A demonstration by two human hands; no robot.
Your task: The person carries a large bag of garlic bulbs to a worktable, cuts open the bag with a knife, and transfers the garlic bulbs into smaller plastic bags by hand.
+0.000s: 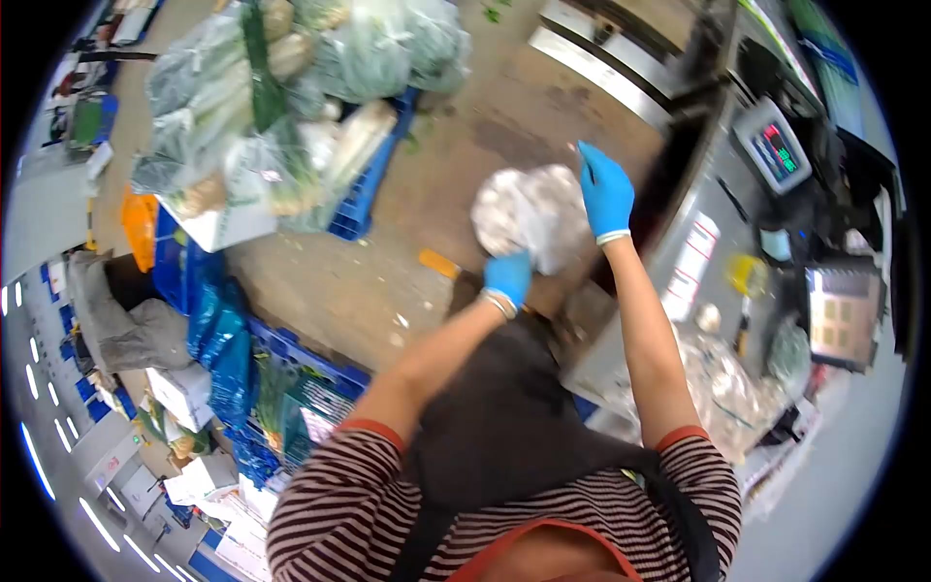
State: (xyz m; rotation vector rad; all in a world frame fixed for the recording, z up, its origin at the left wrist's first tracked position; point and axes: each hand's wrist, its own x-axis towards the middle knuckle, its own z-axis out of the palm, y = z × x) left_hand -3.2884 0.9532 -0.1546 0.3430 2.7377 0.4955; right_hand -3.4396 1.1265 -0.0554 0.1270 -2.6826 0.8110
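A clear plastic bag filled with pale, roundish pieces lies on the brown worktop; what the pieces are I cannot make out. My left hand, in a blue glove, is closed on the bag's near edge, where the plastic is bunched. Just right of the bag is my right hand, also blue-gloved, raised with its fingers pressed together and pointing away from me. Whether anything is pinched in its fingertips is too small to tell. An orange strip lies left of the bag.
Bagged leafy vegetables are heaped at the upper left over a blue crate. To the right, a metal counter holds a scale with a lit display, a printed label strip and loose plastic bags. Blue plastic hangs at left.
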